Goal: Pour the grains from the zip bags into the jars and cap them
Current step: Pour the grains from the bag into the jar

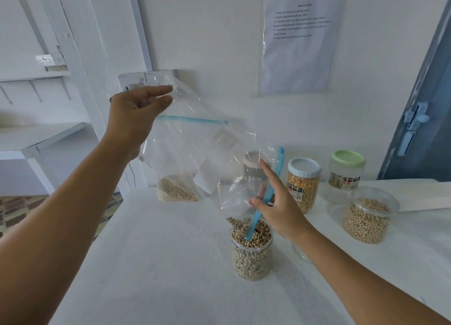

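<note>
1. Two hands hold one clear zip bag (207, 139) upended over the open jar (251, 254).
2. Left hand (136, 114) pinches the bag's bottom corner, raised high.
3. Right hand (275, 202) grips the bag near its blue zip strip (264, 197), thumb and fingers closed on the plastic.
4. Bag mouth rests in the jar, which is full of beans, at the table's (151, 263) near centre.
5. Far left stands a second bag (178, 188) holding grain.
6. Far right stand three more jars: white-lidded (303, 185), green-lidded (346, 173), lidless (369, 214).
</note>
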The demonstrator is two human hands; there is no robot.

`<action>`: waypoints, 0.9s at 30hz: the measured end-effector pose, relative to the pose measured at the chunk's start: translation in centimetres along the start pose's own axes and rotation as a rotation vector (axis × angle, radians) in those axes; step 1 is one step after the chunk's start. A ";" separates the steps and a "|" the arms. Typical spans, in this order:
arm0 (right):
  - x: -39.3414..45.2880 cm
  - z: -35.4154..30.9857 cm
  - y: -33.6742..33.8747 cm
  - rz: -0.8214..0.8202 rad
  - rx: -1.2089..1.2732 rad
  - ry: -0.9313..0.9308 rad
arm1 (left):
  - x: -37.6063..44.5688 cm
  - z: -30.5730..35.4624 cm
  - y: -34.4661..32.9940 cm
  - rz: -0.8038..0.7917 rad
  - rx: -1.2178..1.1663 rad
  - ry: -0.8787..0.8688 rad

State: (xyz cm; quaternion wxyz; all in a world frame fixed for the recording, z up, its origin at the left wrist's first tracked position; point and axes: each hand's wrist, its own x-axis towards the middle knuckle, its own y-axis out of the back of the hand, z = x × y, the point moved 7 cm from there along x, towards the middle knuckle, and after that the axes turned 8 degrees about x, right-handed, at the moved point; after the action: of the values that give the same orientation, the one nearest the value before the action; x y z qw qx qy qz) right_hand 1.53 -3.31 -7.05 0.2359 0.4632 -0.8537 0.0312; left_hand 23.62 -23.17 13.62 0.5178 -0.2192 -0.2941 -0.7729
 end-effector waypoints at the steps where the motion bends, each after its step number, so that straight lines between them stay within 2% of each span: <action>1: 0.0 0.0 0.0 0.001 -0.013 0.001 | -0.2 -0.4 0.1 -0.009 0.021 0.010; 9: -0.1 -0.1 -0.2 -0.001 -0.058 -0.008 | -3.9 -3.2 1.0 -0.078 0.107 0.174; 12: 0.0 0.0 -0.2 0.004 -0.074 -0.025 | -7.2 -4.2 1.2 -0.051 0.179 0.220; 15: 0.1 0.1 -0.2 0.006 -0.062 -0.041 | -12.2 -6.1 -0.6 -0.079 0.155 0.259; 18: 0.1 -0.2 -0.4 -0.015 -0.038 -0.044 | -17.0 -8.7 -4.9 -0.272 0.094 0.387; 21: -0.1 -0.6 -0.5 -0.015 -0.059 -0.021 | -19.9 -10.6 -9.0 -0.495 -0.128 0.656; 23: -0.1 -0.7 -0.5 -0.015 -0.066 -0.020 | -20.6 -11.3 -10.9 -0.608 -0.227 0.774; 25: -0.1 -0.4 -0.5 -0.021 -0.073 -0.020 | -20.6 -11.9 -12.1 -0.645 -0.296 0.834; 27: -0.1 -0.2 -0.5 -0.020 -0.076 -0.027 | -20.1 -12.3 -13.0 -0.614 -0.332 0.848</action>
State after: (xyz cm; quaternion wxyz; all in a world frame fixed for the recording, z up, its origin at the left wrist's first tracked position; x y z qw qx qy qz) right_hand 2.06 -3.40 -7.00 0.2419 0.4627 -0.8528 -0.0099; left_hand 18.49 -14.30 -11.25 0.3000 0.1288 0.0160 -0.9451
